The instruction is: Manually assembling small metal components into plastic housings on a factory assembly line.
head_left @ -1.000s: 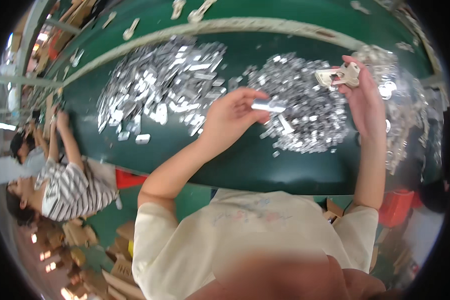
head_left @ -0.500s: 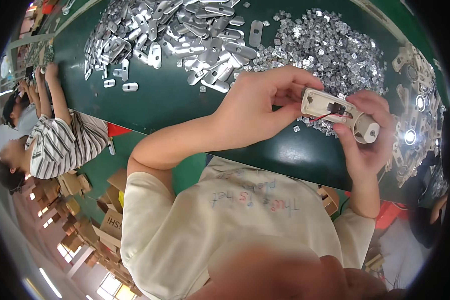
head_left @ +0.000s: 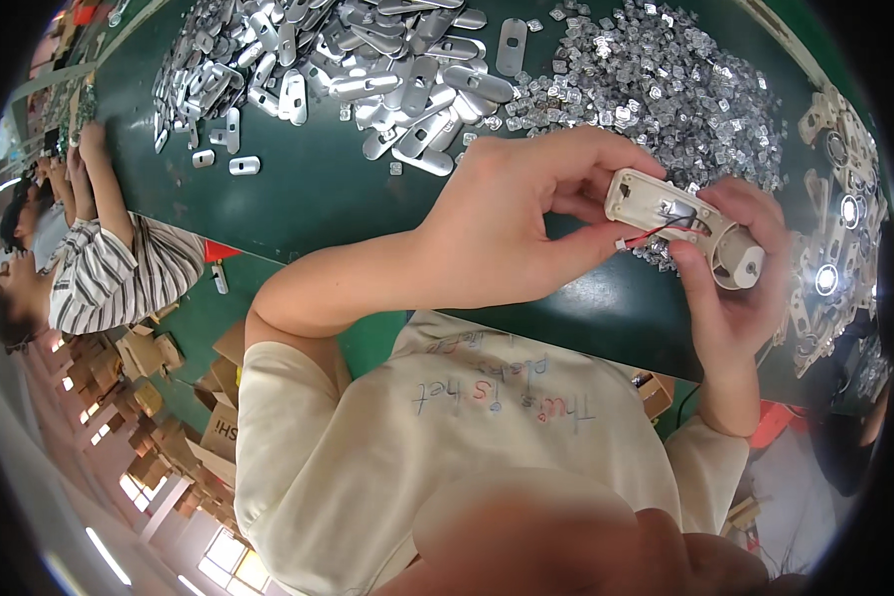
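Both my hands hold a long off-white plastic housing (head_left: 649, 204) above the green table. Thin red and black wires with a small white plug stick out of its open side, and a round motor-like end (head_left: 738, 260) sits at its right. My left hand (head_left: 531, 214) pinches the left end between thumb and fingers, with the plug near the thumb tip. My right hand (head_left: 735, 278) grips the right end, its thumb below and its fingers above and behind. Behind the housing lies a heap of small, clear, square pieces (head_left: 656, 84), partly hidden by my hands.
A pile of silver oblong plates with slots (head_left: 368, 74) covers the far left of the green table (head_left: 358, 189). At the right lie several off-white plastic parts with shiny round inserts (head_left: 829, 228). A person in a striped shirt (head_left: 134, 273) works at the left; cardboard boxes (head_left: 223, 427) stand below.
The housing and both hands have shifted slightly right in the picture. The dark piece inside the housing no longer shows; the wires and white plug now hang over its near edge.
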`<state>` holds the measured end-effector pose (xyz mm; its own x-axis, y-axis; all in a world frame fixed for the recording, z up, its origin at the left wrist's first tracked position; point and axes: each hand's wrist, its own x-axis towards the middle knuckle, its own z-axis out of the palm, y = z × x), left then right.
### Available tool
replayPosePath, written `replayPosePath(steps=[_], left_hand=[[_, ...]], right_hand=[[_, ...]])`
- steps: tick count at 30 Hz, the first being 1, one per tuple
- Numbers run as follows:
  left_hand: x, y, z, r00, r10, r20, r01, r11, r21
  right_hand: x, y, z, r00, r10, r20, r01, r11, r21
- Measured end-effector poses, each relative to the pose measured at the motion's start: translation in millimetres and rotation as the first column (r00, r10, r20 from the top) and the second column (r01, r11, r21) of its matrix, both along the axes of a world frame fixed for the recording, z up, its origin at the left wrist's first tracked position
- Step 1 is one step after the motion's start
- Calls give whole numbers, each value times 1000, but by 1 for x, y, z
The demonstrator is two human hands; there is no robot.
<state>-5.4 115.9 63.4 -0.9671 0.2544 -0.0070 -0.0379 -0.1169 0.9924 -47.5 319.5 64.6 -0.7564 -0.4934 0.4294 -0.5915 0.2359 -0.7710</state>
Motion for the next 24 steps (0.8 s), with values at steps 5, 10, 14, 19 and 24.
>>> replayPosePath(steps=[5,10,14,19,24], left_hand=[[1,1,-6,1000,29,12,-29,999,32],[5,11,-17,978,139,-159,-166,970,-176],[2,17,-24,929,268,-254,-341,886,-314],[-4,16,-36,662,296,-689,-554,812,-183],[-13,-4,-26,726,383,-571,-589,775,-229]], right_hand=[[4,-4,1,1000,-11,13,11,1000,26],[9,-10,1,824,-14,566,62,996,-66],[10,-12,-5,911,-122,395,115,992,41],[7,-23,-2,985,-18,-169,42,989,144],[-23,-49,22,945,-137,298,65,969,240]])
